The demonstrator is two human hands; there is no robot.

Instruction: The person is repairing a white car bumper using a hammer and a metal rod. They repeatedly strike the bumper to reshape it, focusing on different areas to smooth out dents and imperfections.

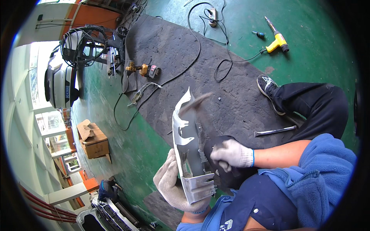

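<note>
My left hand [167,183], in a pale work glove, grips a long curved white-and-grey panel [189,158] from its left and underside, near the lower half. My right hand [231,154], also gloved, is closed on the handle of a hammer-like tool [196,100]. The tool is smeared by motion, with its head over the upper part of the panel; whether it touches cannot be told. A flat metal bar [274,131] lies on the dark mat [239,104] right of the panel, beside my bent leg [320,111].
Two cordless drills [142,70] lie on the mat among cables. A yellow heat gun [275,44], screwdriver [259,34] and power strip [212,17] lie on the green floor. At left are a cardboard box [96,144], a wheeled cable-hung rack [84,46] and vehicle parts [111,208].
</note>
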